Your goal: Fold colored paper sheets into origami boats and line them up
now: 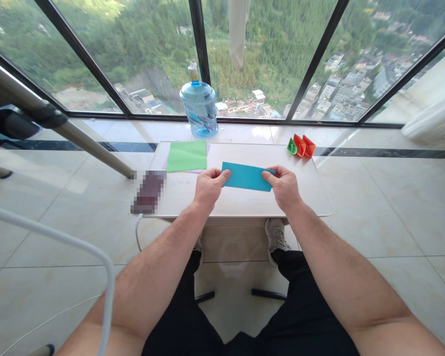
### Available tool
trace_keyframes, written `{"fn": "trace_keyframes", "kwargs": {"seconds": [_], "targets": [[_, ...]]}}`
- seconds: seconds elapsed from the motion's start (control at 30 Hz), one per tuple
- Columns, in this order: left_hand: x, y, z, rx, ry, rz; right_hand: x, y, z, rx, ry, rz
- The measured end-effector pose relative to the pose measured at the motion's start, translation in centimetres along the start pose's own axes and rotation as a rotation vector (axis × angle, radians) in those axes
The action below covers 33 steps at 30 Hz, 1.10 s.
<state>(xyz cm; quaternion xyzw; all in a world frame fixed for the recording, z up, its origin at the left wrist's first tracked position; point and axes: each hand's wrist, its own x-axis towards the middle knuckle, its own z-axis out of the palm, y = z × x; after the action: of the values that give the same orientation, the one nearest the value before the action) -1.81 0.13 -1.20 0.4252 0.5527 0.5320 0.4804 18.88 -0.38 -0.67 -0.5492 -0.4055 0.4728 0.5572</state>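
Note:
A blue strip of paper (246,177), apparently folded to a long rectangle, is stretched level between both hands above the low white table (241,203). My left hand (209,187) pinches its left end, thumb on top. At the opposite end my right hand (285,186) grips the paper the same way, thumb over the upper corner. The fingers beneath the paper are hidden. Beyond the left hand lies a stack of paper with a green sheet (186,156) uppermost. Folded paper pieces, one green (291,147) and two orange (304,146), stand at the table's far right corner.
A blurred-out phone-like object (148,193) with a white cable (137,232) lies at the table's left edge. A large blue water bottle (199,109) stands behind the table by the window. A white curved tube (77,242) and a metal pole (92,141) are on the left.

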Motion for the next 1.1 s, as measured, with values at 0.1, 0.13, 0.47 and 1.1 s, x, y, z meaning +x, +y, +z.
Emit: {"fn": "trace_keyframes", "kwargs": {"seconds": [0.1, 0.13, 0.47, 1.1], "targets": [[0.0, 0.0, 0.0, -0.007, 0.001, -0.004, 0.0, 0.0, 0.0, 0.003, -0.002, 0.004], [0.0, 0.0, 0.0, -0.008, 0.002, -0.006, 0.0, 0.0, 0.0, 0.001, 0.0, 0.003], [0.0, -0.1, 0.1, 0.002, -0.002, -0.008, 0.1, 0.2, 0.0, -0.007, 0.003, -0.001], [0.2, 1.8, 0.5, 0.444, -0.552, 0.039, 0.3, -1.3, 0.9, -0.418, -0.494, -0.045]]}}
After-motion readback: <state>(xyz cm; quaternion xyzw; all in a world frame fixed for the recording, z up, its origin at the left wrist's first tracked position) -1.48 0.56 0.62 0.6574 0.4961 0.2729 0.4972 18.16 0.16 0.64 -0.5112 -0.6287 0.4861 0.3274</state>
